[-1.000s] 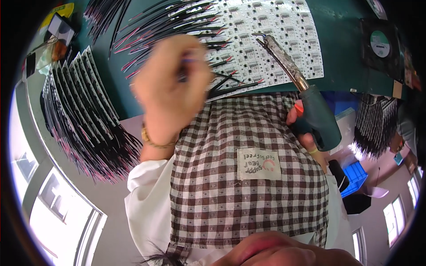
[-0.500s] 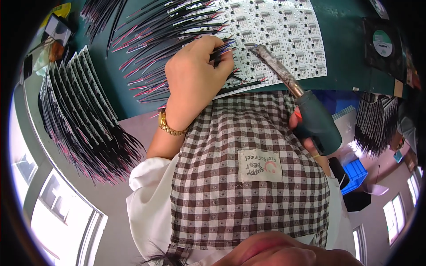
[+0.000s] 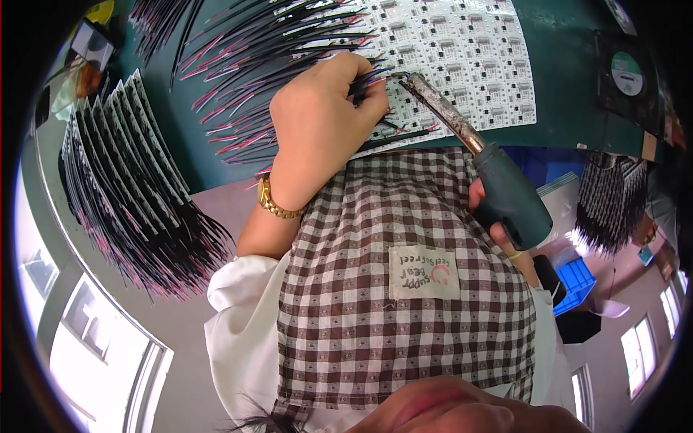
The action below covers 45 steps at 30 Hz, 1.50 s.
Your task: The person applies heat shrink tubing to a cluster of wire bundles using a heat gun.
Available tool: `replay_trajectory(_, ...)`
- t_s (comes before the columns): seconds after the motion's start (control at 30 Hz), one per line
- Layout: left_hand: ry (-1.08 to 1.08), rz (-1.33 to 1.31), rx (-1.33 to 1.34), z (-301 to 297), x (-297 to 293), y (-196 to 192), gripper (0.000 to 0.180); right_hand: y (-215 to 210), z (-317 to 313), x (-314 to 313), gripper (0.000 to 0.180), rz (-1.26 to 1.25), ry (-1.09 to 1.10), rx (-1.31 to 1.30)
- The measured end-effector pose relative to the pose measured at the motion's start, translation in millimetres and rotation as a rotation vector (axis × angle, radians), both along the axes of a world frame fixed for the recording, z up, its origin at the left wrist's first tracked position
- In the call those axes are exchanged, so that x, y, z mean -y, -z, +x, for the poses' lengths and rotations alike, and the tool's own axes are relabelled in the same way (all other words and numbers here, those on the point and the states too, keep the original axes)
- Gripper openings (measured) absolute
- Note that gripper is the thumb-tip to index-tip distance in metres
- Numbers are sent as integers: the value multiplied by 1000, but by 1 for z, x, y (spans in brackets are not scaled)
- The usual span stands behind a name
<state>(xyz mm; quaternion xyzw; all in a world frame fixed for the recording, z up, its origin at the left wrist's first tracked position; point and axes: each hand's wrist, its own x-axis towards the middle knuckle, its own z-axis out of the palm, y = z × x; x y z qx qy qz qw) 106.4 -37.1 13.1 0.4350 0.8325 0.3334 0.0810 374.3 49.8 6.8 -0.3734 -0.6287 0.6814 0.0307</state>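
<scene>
While left hand (image 3: 317,123) pinches wires (image 3: 368,83), right hand (image 3: 498,224) grips soldering iron (image 3: 476,159).

On your checked apron sits a small rectangular cloth label (image 3: 424,272), cream with printed lettering and a red round mark, sewn near the middle of the chest. At the upper right of the green bench, a square black fan carries a round label (image 3: 626,73), green with a pale rim, at its hub. Just below that fan, a small tan tag (image 3: 647,146) stands upright at the bench edge. At the far upper left, a small dark rectangular card (image 3: 94,45) with a pale face lies tilted; its detail is too blurred to tell.
</scene>
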Motion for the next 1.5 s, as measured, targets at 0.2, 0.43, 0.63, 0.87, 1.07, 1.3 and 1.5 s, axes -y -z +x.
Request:
replay_trajectory(0.2, 1, -5, -14, 1, -1, 4, 15, 9, 13, -9, 45, 237, -181, -236)
replay_trajectory(0.43, -1, -36, -3, 0, -1, 0, 13, -27, -12, -2, 87, -124, 52, 76)
replay_trajectory(0.63, 7, -29, 25, -1, -2, 0, 14, -18, -3, 0, 70, -176, 17, -248)
replay_trajectory(0.87, 63, -54, 20, -3, -4, -2, 13, -8, 8, 6, 74, -71, 95, -231)
replay_trajectory(1.07, 95, -58, 10, -6, -4, -3, 14, -6, 4, -2, 64, -66, -42, -322)
replay_trajectory(1.3, 76, -61, 6, -3, -5, -2, 14, 0, 13, 1, 45, -25, -43, -330)
replay_trajectory(1.5, 101, -5, -22, -7, -4, -1, 14, 7, 21, -7, 41, 237, -222, -295)
